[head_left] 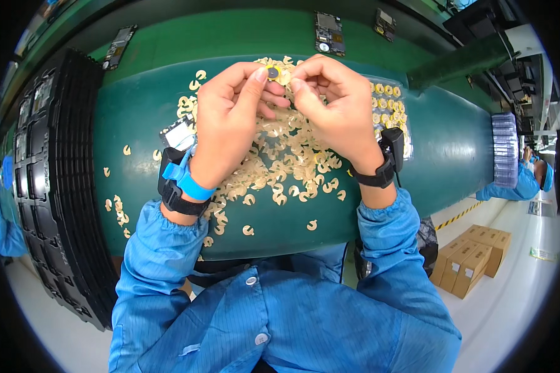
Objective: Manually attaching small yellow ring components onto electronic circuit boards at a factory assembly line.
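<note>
While both hands pinch one small dark round part (272, 73) between left fingers (255, 81) and right fingers (300, 84), work looks mid-run: big heap of tan backing pieces (286, 155) on the desk (143, 118) below them, part tray (389, 102) just right still holds pieces.

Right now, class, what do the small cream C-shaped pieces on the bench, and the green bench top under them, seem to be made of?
Small cream C-shaped pieces: probably thin film or paper, matte; they look flat and light.
Green bench top: likely a rubbery mat, smooth with a soft sheen.
</note>
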The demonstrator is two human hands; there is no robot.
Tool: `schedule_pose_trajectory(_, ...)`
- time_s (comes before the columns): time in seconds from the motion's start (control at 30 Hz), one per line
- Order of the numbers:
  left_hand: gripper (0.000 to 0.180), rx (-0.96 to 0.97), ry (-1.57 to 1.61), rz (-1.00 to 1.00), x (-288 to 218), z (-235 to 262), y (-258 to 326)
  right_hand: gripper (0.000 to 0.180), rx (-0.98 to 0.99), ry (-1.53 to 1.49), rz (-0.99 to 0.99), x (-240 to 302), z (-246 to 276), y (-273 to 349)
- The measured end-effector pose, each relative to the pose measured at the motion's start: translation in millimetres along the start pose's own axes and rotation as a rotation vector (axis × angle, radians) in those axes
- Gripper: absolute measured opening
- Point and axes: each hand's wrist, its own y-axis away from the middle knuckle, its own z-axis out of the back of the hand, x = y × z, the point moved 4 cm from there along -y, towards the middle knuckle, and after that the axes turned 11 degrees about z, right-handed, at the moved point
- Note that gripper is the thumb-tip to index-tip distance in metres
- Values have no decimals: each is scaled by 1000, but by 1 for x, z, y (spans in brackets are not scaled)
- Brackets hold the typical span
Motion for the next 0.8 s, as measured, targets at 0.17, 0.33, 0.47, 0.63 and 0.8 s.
schedule_pose_trajectory(0.17, 22, -111, -39, -24, 6, 7, -2, 11, 70, 155, -149, 1, 18, -4)
schedule_pose_trajectory(0.33, 22, -31, -122, -26, 5, -2, 1, 13, 69, 137, 25, -1, 5, -4)
schedule_pose_trajectory(0.47, 24, -78, -64, 25, 0, -1, 1, 12, 88, 343, 198, 7, 9, -9)
schedule_pose_trajectory(0.63, 20, 78, 112, 117, 1, 0, 0, 16, 130, 526, 556, 14, 7, -5)
schedule_pose_trajectory(0.8, 17, 31, 69, 49, 3, 2, 1, 17, 96, 267, 272, 7, 10, -7)
